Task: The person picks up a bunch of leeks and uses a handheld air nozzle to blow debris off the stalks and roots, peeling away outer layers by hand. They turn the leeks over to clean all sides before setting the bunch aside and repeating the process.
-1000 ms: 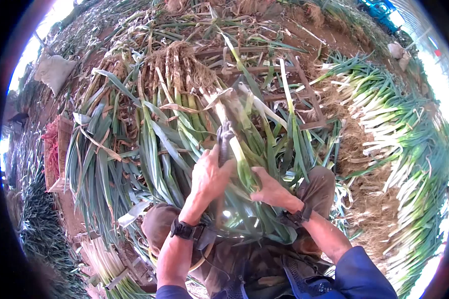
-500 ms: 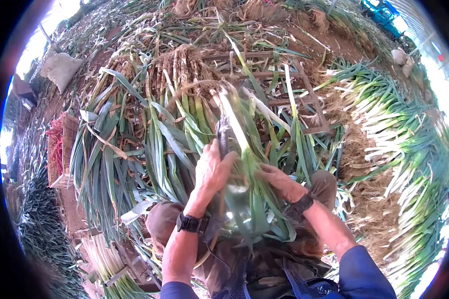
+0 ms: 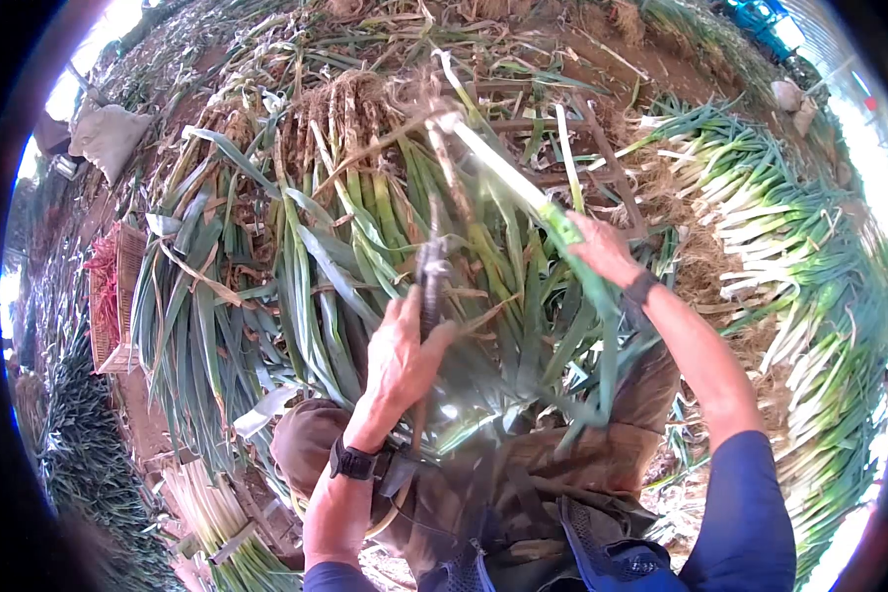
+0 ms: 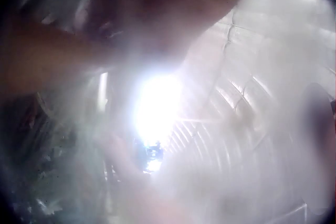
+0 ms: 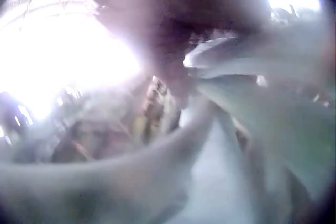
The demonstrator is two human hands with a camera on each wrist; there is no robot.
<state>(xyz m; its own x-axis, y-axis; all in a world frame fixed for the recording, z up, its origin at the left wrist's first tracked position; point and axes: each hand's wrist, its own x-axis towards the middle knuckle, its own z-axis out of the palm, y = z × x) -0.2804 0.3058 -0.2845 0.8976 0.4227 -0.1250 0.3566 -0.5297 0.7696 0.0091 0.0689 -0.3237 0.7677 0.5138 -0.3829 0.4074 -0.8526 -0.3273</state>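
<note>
In the head view my right hand (image 3: 602,249) grips a long green onion (image 3: 503,163) at its green part. Its bare white shank points up and to the left, and the leaves trail down by my right knee. Those leaves (image 5: 273,124) loom blurred below the hand in the right wrist view. My left hand (image 3: 400,350) holds a dark slender tool (image 3: 431,261), upright, with a brown hose-like length below the fist. The tool's kind cannot be made out. Glare and blur fill the left wrist view. Untrimmed onions (image 3: 306,286) lie heaped before both hands, roots away from me.
A long row of whitish-stemmed onions (image 3: 760,247) lies at right, beside piled roots and husks (image 3: 735,424). Behind the heap is a wooden frame (image 3: 612,168). At left stand a crate of reddish strands (image 3: 118,296) and a bundle of onions (image 3: 207,513).
My right hand has moved up and right, carrying the onion away from the tool; its white shank now shows bare. The left hand stays nearly in place with the tool.
</note>
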